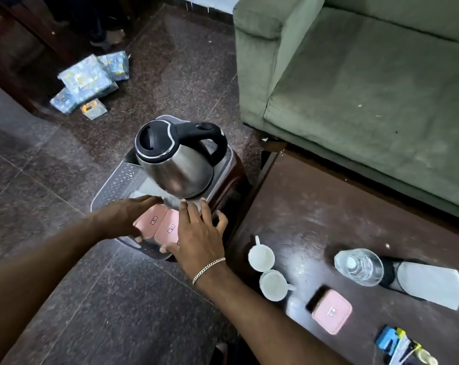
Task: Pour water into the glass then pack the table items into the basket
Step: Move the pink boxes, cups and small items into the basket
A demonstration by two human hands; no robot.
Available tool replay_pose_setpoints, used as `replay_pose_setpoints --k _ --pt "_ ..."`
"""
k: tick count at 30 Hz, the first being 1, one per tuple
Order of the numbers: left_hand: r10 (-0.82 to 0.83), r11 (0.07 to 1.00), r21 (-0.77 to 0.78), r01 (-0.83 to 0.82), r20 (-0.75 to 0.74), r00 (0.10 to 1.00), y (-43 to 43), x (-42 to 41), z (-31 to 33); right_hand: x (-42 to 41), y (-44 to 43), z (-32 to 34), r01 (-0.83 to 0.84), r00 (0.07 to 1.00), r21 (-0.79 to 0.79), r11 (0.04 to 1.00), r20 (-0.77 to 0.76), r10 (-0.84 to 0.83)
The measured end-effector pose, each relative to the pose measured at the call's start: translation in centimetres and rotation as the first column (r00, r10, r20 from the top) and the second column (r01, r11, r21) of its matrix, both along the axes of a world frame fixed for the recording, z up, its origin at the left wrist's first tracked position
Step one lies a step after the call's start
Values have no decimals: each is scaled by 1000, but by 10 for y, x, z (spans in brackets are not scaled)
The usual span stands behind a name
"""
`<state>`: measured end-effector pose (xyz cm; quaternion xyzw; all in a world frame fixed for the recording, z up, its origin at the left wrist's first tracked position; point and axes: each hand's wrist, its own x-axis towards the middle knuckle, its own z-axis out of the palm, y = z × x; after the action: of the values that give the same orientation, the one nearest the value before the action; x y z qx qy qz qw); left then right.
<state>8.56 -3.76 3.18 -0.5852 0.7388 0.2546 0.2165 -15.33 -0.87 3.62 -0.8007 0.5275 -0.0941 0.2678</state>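
Both hands hover spread over the basket (pixel 109 192). The left grip (pixel 128 219) is released flat above one pink-lidded box (pixel 150 222); the right grip (pixel 199 233) is released too, fingertips touching the second pink box (pixel 169 229). Their small red labels are too blurred to read. Just beyond both grips a steel kettle (pixel 175 159) sits in the basket. Right of the right grip, on the table (pixel 302 201), stand two white cups (pixel 261 256), the glass (pixel 358 267) holding water, and a third pink box (pixel 331 312).

Shiny steel kettle (pixel 177 164) (black plastic lid)
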Motion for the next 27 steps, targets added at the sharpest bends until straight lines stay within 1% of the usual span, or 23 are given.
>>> replay_pose_setpoints --k 3,8,13,16,18,20,24,27 --pt "51 999 9 -51 -19 998 4 -5 2 -21 4 9 28 999 -39 999 28 -27" --pt "81 997 -6 -81 -31 996 11 -17 13 -72 16 16 85 996 -105 991 29 -83" --pt "98 991 -90 -99 -17 995 20 -46 38 -140 38 8 126 989 -161 979 -50 -136" --pt "11 978 -206 -10 1 1000 27 -74 55 -186 48 -4 154 981 -111 982 -100 -166" --pt "-58 964 -258 59 10 998 32 -98 64 -214 54 -12 168 973 -28 985 -155 -171" --pt "-124 949 -294 113 -22 992 37 -128 67 -241 61 -21 186 962 43 982 -210 -174" --pt "-155 971 -209 119 -166 974 43 -183 51 -277 73 -37 215 947 105 971 -264 -181" --pt "-129 983 -158 99 -189 974 46 -220 23 -285 80 -47 201 952 134 970 -259 -161"
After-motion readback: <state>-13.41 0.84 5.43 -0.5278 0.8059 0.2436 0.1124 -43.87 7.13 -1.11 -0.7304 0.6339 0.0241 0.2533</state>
